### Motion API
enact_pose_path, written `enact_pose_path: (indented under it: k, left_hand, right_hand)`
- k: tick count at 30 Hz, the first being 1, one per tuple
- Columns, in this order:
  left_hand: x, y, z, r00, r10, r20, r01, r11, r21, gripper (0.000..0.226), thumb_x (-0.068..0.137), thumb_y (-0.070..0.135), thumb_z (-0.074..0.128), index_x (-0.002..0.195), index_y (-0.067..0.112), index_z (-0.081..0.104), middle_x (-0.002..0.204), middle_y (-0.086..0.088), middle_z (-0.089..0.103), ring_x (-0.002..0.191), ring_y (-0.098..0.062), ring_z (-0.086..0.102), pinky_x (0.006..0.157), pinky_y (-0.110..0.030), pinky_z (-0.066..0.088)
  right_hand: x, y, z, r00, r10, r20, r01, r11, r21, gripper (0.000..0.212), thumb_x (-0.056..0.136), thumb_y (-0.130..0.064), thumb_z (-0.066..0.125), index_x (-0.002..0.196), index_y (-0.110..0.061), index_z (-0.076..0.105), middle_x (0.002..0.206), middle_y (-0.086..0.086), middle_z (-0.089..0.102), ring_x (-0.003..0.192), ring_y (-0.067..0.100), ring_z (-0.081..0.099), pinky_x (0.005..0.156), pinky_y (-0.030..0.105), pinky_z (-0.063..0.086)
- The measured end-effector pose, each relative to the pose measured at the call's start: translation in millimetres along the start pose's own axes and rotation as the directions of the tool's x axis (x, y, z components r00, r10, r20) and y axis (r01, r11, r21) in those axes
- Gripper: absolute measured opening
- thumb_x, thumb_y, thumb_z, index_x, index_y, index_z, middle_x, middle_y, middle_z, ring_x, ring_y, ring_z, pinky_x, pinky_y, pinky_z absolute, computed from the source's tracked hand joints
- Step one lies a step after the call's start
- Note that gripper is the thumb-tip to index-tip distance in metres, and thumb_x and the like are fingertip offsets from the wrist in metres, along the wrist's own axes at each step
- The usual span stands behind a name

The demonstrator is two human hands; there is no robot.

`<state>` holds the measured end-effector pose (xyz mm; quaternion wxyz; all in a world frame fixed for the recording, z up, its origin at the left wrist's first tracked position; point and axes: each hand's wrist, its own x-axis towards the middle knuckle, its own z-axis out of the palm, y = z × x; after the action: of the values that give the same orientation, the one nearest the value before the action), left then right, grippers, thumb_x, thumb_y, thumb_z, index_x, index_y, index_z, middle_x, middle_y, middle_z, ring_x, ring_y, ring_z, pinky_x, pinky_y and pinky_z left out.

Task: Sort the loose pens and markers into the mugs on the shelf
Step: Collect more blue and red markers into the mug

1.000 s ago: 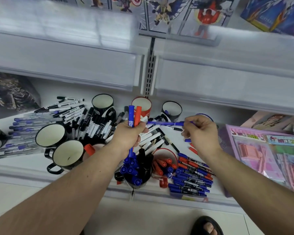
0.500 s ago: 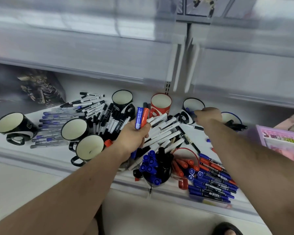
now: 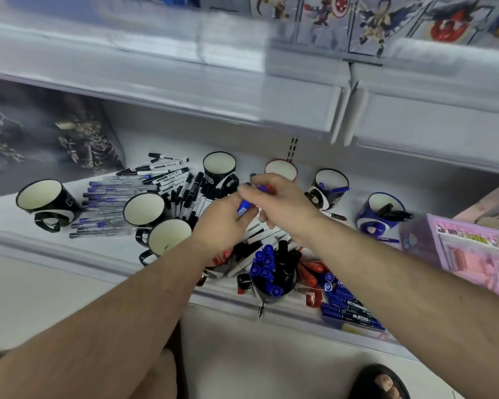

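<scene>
Mugs stand all over the white shelf, some with nothing in them, like the black mug at the back and the red mug just beside it. A front mug near the shelf edge is already full of blue and black markers. Loose pens lie in heaps between the mugs. Both hands meet over the middle of the shelf, in front of the red mug. The left hand has its fingers curled round a blue marker, and a red marker shows just behind it. Both markers point up and away, toward the back of the shelf. The right hand comes in from the other side, and its fingers close on the top end of the markers, as if to pull one out. The right hand looks nearer to the red mug, so it may carry the red marker there.
</scene>
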<state>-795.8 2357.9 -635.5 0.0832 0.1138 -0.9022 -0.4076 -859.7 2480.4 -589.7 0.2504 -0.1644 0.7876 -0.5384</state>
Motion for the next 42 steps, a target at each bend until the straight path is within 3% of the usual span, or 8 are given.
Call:
enact_pose_path:
  k: [3, 8, 12, 15, 20, 28, 33, 42]
  left_hand:
    - [-3.1, -0.9, -11.9, 1.000, 0.020, 0.021, -0.020, 1.000, -0.009, 0.020, 0.089, 0.011, 0.058, 0.106, 0.020, 0.059, 0.072, 0.011, 0.057, 0.060, -0.004, 0.053, 0.056, -0.020, 0.037]
    - [-3.1, -34.2, -38.0, 0.989, -0.147, 0.017, 0.148, 0.983, -0.111, 0.060, 0.074, -0.005, 0.062, 0.128, 0.021, 0.057, 0.121, 0.004, 0.049, 0.111, -0.011, 0.050, 0.095, -0.024, 0.041]
    - [-4.7, -66.0, -49.4, 0.864, -0.448, -0.230, 0.376, 0.878, -0.295, 0.035, 0.082, -0.004, 0.051, 0.106, 0.019, 0.065, 0.113, 0.003, 0.062, 0.105, -0.018, 0.058, 0.093, -0.027, 0.046]
    - [-9.4, -83.8, -39.0, 0.808, -0.548, -0.215, 0.500, 0.832, -0.242, 0.029, 0.087, 0.006, 0.051, 0.106, 0.020, 0.068, 0.102, 0.005, 0.067, 0.104, -0.022, 0.062, 0.089, -0.027, 0.047]
    - [-17.2, -92.1, -22.3, 0.863, -0.504, -0.037, 0.505, 0.863, 0.031, 0.046, 0.086, 0.013, 0.059, 0.130, 0.024, 0.057, 0.122, 0.008, 0.065, 0.095, -0.014, 0.061, 0.075, -0.021, 0.049]
    - [-18.6, -103.7, -18.0, 0.907, -0.413, -0.086, 0.421, 0.875, 0.240, 0.045, 0.089, 0.035, 0.062, 0.133, 0.030, 0.058, 0.137, 0.002, 0.054, 0.118, -0.014, 0.054, 0.079, -0.013, 0.032]
    - [-11.5, -102.7, -11.9, 0.890, -0.455, -0.007, 0.452, 0.883, 0.128, 0.031, 0.088, 0.025, 0.064, 0.119, 0.030, 0.064, 0.114, 0.002, 0.066, 0.075, -0.014, 0.060, 0.055, -0.020, 0.047]
    - [-13.3, -86.7, -11.8, 0.940, -0.341, 0.000, 0.339, 0.936, -0.095, 0.049, 0.081, 0.000, 0.060, 0.124, 0.023, 0.064, 0.123, 0.003, 0.062, 0.114, -0.014, 0.057, 0.100, -0.029, 0.047]
  right_hand:
    - [0.1, -3.2, 18.4, 0.994, -0.075, -0.081, 0.064, 0.989, -0.131, 0.018, 0.081, -0.026, 0.074, 0.082, -0.032, 0.058, 0.085, -0.005, 0.063, 0.072, 0.014, 0.062, 0.064, 0.029, 0.051]
    - [0.8, 4.0, 12.5, 0.975, -0.119, -0.189, 0.094, 0.987, -0.133, 0.018, 0.086, -0.011, 0.066, 0.074, -0.024, 0.062, 0.076, -0.010, 0.064, 0.071, 0.013, 0.061, 0.069, 0.032, 0.051]
    - [-7.6, 17.6, -1.8, 0.979, -0.133, -0.153, 0.106, 0.979, -0.171, 0.013, 0.087, -0.008, 0.066, 0.087, -0.020, 0.065, 0.088, -0.008, 0.065, 0.066, 0.006, 0.056, 0.060, 0.022, 0.045]
    - [-7.9, 22.4, 3.2, 0.990, -0.133, -0.046, 0.121, 0.973, -0.197, 0.018, 0.086, -0.003, 0.067, 0.095, -0.019, 0.065, 0.092, -0.009, 0.065, 0.060, 0.003, 0.055, 0.053, 0.019, 0.046]
    - [11.5, 25.0, 29.6, 0.978, -0.157, 0.139, 0.193, 0.934, -0.301, 0.029, 0.086, -0.003, 0.069, 0.097, -0.030, 0.061, 0.094, -0.018, 0.061, 0.079, -0.006, 0.058, 0.068, 0.007, 0.044]
    - [24.0, 41.4, 40.1, 0.975, -0.127, 0.185, 0.184, 0.922, -0.339, 0.036, 0.085, 0.001, 0.069, 0.099, -0.031, 0.060, 0.104, -0.010, 0.064, 0.097, 0.008, 0.062, 0.079, 0.013, 0.049]
    - [16.1, 41.0, 26.4, 0.980, -0.107, 0.171, 0.150, 0.953, -0.263, 0.048, 0.085, 0.006, 0.066, 0.105, -0.035, 0.051, 0.105, -0.016, 0.066, 0.090, 0.002, 0.066, 0.070, 0.019, 0.055]
    - [-4.9, 28.1, 13.4, 0.967, -0.201, 0.156, 0.238, 0.933, -0.270, 0.061, 0.082, 0.005, 0.068, 0.121, -0.035, 0.043, 0.106, -0.016, 0.068, 0.089, 0.000, 0.065, 0.075, 0.017, 0.053]
